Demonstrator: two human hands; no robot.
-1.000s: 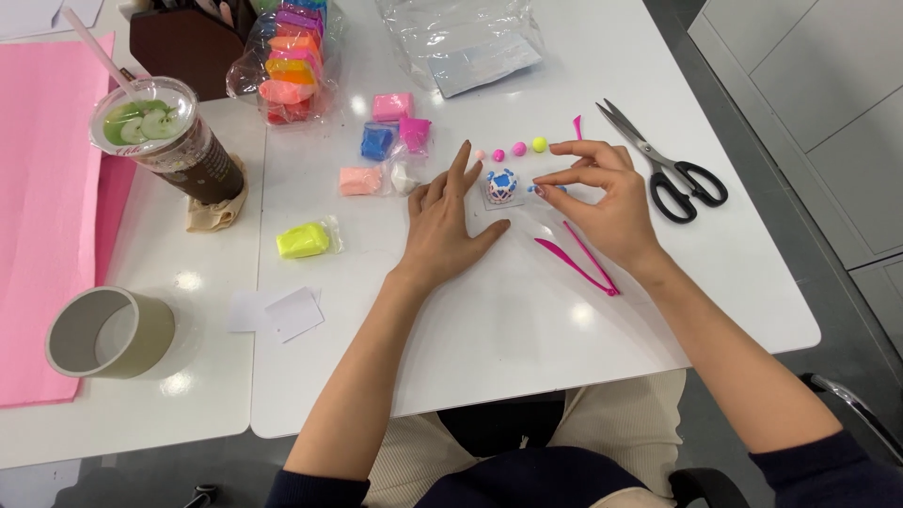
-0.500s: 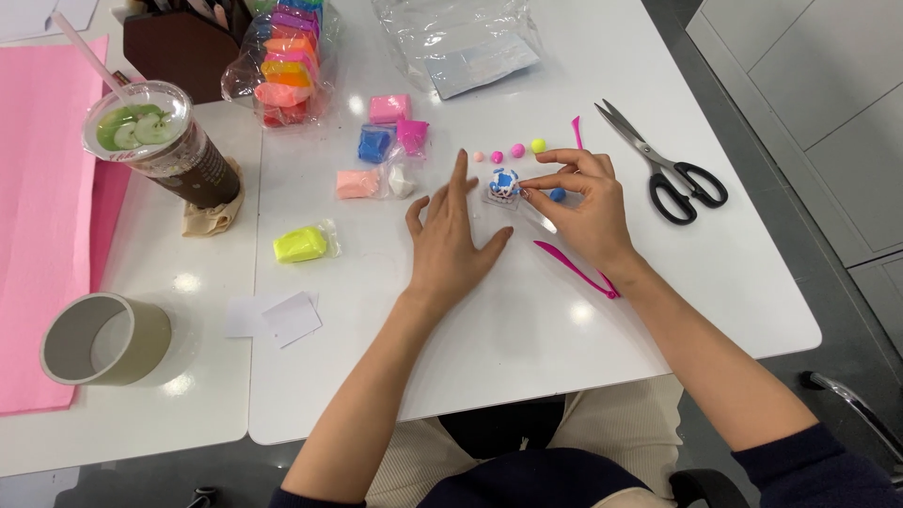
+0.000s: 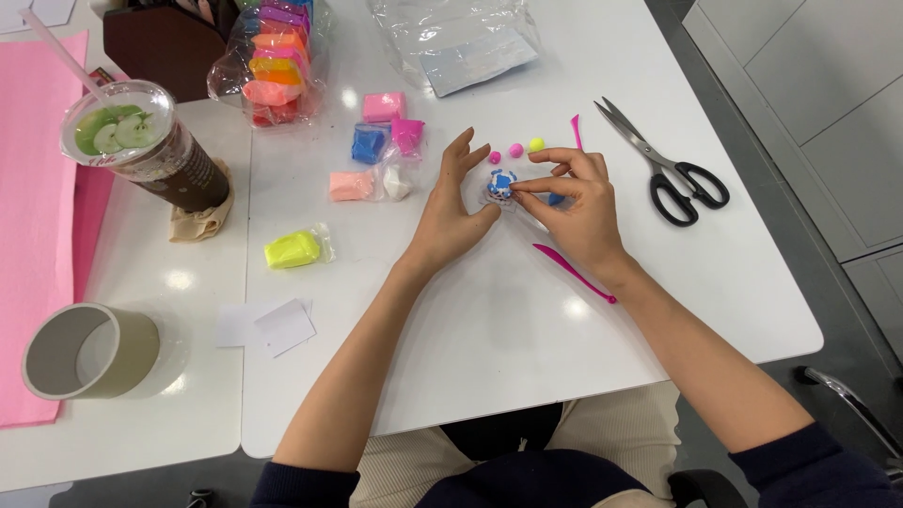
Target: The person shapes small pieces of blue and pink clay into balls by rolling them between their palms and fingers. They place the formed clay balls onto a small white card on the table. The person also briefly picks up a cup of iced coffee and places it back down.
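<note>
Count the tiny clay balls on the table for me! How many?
3: a pink ball, another pink ball and a yellow ball, in a row just above the hands. More may hide under the fingers.

I see the clay figure (image 3: 501, 185) near the middle of the table (image 3: 489, 320), between my left hand (image 3: 451, 212) and my right hand (image 3: 574, 202). The scissors (image 3: 658, 169) lie to the right, toward the right edge. Behind the figure sits a row of small clay balls (image 3: 515, 150). Wrapped clay blocks (image 3: 381, 141) lie to the left; the lidded cup (image 3: 146, 146) and tape roll (image 3: 85, 350) stand further left on the adjoining table (image 3: 141, 423).
</note>
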